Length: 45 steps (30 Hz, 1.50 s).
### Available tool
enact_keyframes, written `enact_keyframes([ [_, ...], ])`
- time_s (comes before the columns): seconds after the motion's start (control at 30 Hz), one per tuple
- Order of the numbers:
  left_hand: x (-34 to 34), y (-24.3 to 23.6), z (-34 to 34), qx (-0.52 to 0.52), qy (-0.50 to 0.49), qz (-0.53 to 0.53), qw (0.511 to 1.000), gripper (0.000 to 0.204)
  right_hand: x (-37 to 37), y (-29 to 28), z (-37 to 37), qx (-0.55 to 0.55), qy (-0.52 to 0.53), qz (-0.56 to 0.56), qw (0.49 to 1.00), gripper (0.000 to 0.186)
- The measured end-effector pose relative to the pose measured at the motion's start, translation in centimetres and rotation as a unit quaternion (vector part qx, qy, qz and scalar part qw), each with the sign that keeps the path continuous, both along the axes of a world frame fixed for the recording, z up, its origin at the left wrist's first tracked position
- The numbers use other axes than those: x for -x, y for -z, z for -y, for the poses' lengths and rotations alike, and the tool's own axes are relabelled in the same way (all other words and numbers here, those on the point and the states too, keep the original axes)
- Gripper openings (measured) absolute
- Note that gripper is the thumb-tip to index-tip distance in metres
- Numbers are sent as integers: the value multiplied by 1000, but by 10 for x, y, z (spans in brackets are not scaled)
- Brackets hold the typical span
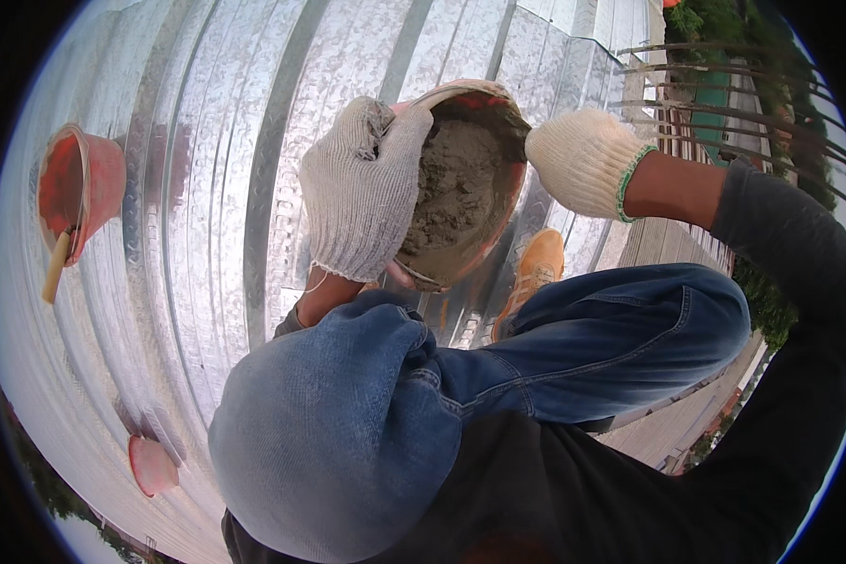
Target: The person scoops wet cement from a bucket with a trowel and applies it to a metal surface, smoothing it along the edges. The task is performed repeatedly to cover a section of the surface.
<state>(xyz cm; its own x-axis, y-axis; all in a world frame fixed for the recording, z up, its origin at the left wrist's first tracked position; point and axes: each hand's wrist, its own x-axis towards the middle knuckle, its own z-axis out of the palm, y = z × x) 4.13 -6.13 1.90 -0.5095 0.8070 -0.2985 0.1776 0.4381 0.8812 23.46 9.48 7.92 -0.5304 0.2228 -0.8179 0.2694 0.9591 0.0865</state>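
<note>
A reddish bucket point(514, 193) tilts toward me in front of my knees, its mouth facing up at me. Thick grey wet mortar point(456, 179) lies inside and smears the rim. My left hand point(365, 183), in a worn, dirty knit glove with a hole near the thumb, is closed on the bucket's left rim. At the opposite rim, my right hand point(581, 162) wears a cleaner cream glove with a green-edged cuff. Its fingers are curled in at the mortar-caked edge, their tips partly hidden.
Ribbed galvanized metal decking point(226, 141) spreads beneath me. On the left stands a larger red bucket point(108, 179) with a wooden tool handle point(56, 268) sticking out. A smaller red bucket point(155, 465) sits lower left. Rebar rods point(724, 108) jut at upper right. My tan boot point(539, 268) is beside the mortar bucket.
</note>
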Motion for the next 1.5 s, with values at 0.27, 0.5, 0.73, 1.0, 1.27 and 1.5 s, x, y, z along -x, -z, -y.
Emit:
enact_keyframes([
  [0.27, 23, 33, 38, -56, -133, 46, 988, 27, -22, 45, 35, 347, 160, 22, 924, 26],
  [0.5, 37, 71, 62, -74, -275, 82, 955, 25, -1, 53, 82, 517, 661, 60, 540, 30],
  [0.73, 40, 75, 76, -55, -306, 95, 946, 26, 26, 39, 116, 527, 797, 9, 295, 33],
  [1.0, 43, 73, 63, -65, -283, 99, 952, 27, 13, 51, 119, 626, 775, -69, -55, 38],
  [1.27, 38, 49, 33, -67, -203, 97, 972, 27, -14, -22, 67, 512, 776, -7, 368, 41],
  [1.5, 50, 28, -23, -36, -52, 0, 998, 31, -11, -66, 24, 84, 234, -171, 953, 32],
])
